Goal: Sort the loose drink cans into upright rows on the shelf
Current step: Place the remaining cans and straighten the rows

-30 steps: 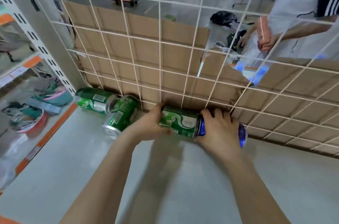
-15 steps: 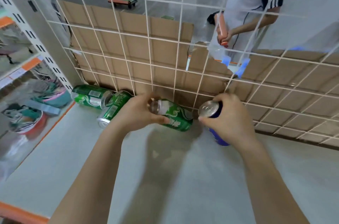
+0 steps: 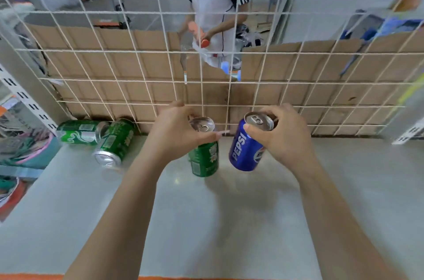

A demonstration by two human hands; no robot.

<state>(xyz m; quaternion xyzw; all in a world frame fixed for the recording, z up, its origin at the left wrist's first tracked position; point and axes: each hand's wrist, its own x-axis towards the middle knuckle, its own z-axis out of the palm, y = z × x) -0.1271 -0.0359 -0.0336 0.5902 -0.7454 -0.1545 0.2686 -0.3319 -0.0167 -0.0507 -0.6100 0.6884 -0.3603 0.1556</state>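
Note:
My left hand [image 3: 174,133] grips the top of a green can [image 3: 204,158] that is held upright near the middle of the grey shelf [image 3: 229,222]. My right hand [image 3: 284,135] grips the rim of a blue Pepsi can [image 3: 246,151], upright with a slight tilt, just right of the green one. Whether either can's base touches the shelf I cannot tell. Two more green cans lie on their sides at the back left: one [image 3: 80,131] along the back grid, the other [image 3: 114,144] pointing its top toward me, the two touching.
A white wire grid [image 3: 137,80] backed with brown cardboard closes the rear of the shelf. A slotted upright [image 3: 23,96] stands at the left, with shoes on the neighbouring shelf. Behind the grid a person [image 3: 218,27] holds a bottle. An orange strip edges the shelf front.
Both hands have turned their cans from lying to upright and brought them forward from the grid. The view has shifted right, and the two lying cans have stayed put.

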